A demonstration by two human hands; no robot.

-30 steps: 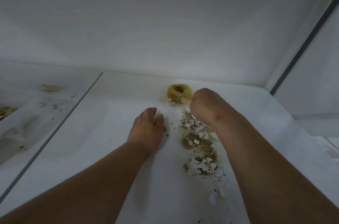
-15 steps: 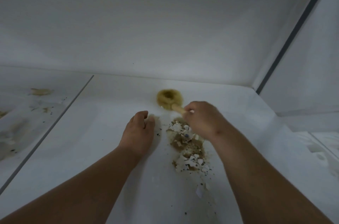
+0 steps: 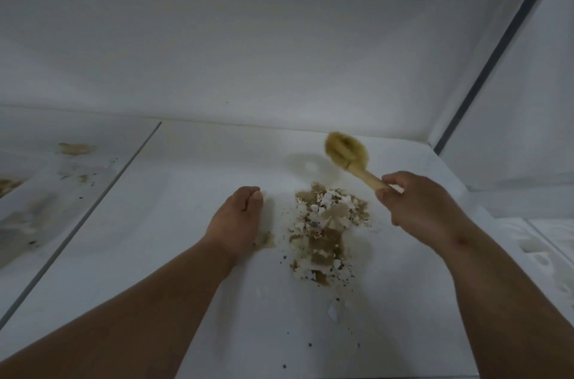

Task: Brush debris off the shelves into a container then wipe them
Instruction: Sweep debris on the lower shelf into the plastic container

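Debris (image 3: 329, 229) piled mid-shelf (image 3: 155, 254), unremoved; my right hand (image 3: 425, 210) grips brush (image 3: 348, 151), left hand (image 3: 239, 217) rests loosely curled, empty. Wiping pending.

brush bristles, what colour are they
Yellowish tan, like the brush handle's pale wood; the head view, the only one, shows it.

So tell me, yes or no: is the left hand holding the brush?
No. The right hand grips the brush by its wooden handle, while the left hand rests on the shelf.
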